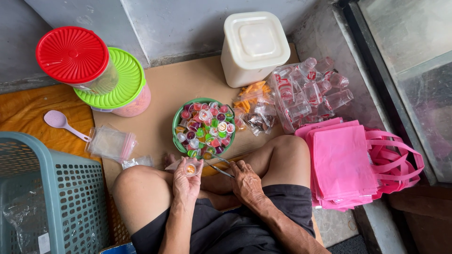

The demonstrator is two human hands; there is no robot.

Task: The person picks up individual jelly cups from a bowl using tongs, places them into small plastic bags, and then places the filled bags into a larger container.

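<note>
- Fingers point(184, 170) of our left hand point(186, 181) pinch a small jelly cup point(190, 169) above our lap, beside the green bowl point(178, 117).
- Right hand point(246, 181) grips scissors point(217, 166).
- Cup seems light, squashy; we'd hold its rim.

Two hands: left hand point(186, 181) holds one small jelly cup point(190, 169), right hand point(246, 181) holds one pair of metal tongs point(217, 165). One green bowl point(176, 123) of jelly cups, too many to count. Two lidded jars: red-lidded jar point(73, 55), green-lidded jar point(123, 80). One white tub point(253, 46). One pink spoon point(63, 123). One blue basket point(66, 188). One stack of pink bags point(343, 162).
</note>
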